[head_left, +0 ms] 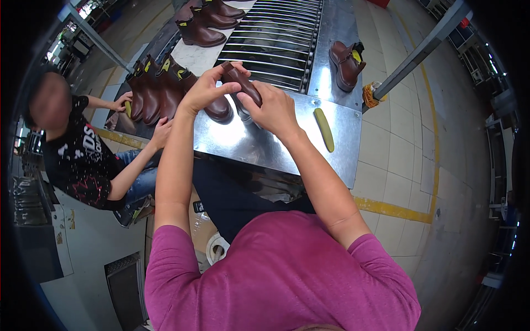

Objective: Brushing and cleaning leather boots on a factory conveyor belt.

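Note:
Over the near metal tabletop, I hold a brown leather boot [247,86] in both hands. My left hand [208,91] is closed around its far left end, thumb across the leather. My right hand [274,110] grips its near right side, with the thumb on top. Much of the boot is hidden by my fingers. Just below my left hand, the toe of another brown boot [219,110] rests on the metal. A slim olive-green strip-like piece [324,130] lies flat to the right of my right hand.
A roller conveyor [270,41] runs away from the metal table [248,146]. Brown boots [160,91] stand in a row at left, more boots [201,33] beyond. One boot [346,66] lies at right, near a grey post [414,49]. A co-worker [83,149] sits at left, hands at the boots.

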The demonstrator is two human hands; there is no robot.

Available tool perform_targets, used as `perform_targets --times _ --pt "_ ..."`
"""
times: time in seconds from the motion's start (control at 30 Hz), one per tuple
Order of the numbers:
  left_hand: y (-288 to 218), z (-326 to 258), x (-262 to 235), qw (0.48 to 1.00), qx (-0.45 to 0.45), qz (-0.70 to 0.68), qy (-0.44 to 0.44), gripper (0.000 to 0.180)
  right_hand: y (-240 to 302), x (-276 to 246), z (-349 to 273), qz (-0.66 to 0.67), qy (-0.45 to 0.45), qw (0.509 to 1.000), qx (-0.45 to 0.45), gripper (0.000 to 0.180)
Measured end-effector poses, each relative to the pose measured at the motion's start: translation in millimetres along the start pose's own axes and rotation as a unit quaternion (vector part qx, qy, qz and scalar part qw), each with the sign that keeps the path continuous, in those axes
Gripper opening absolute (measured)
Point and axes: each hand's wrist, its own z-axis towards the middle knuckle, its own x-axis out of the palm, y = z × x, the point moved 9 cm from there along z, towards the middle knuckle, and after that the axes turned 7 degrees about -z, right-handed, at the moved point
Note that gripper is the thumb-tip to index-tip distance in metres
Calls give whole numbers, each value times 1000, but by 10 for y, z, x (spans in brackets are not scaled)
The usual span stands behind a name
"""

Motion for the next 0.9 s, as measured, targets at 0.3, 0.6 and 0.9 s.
perform_targets --times 0.3,0.6,0.9 --pt "-19 -193 105 992 97 -16 -77 39 101 49 -24 -53 33 997 -45 33" --pt "-106 -369 373 989 111 87 -34 34 153 -94 -518 47 -95 992 -68 29" --pt "329 -1034 1276 945 64 155 -282 107 -627 542 -1497 69 -64 995 44 56"
